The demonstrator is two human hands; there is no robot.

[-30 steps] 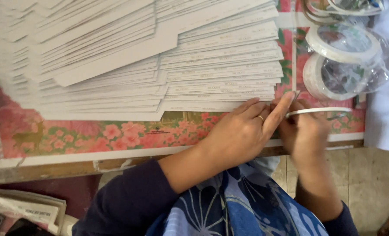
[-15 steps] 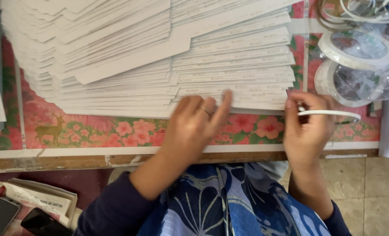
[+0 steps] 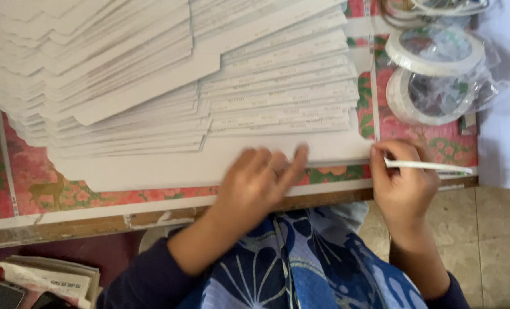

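Nearest the person, above the lap covered by a blue patterned garment, both forearms in dark sleeves reach up to the table edge. The left hand lies palm down with its fingers spread flat on the lowest white card sheet; it grips nothing, only pressing, which seems meant to keep that sheet from sliding. The right hand is closed around the end of a thin white strip, pinching it near the sheet's right corner, so that the strip runs out level to the right along the table edge. It looks like tape or a backing strip, though I cannot tell which.

The sheet under the left hand sits at the near edge of the table, on a floral pink and green cloth, and it is the bottom of a fanned stack of white cards that spreads up and to the left, each one stepped back to leave an edge showing.

Further off on the right, two rolls of white tape lie in a clear bag, just beside the stack and within the right hand's reach. At the lower left, below the table, some papers and dark phones rest.
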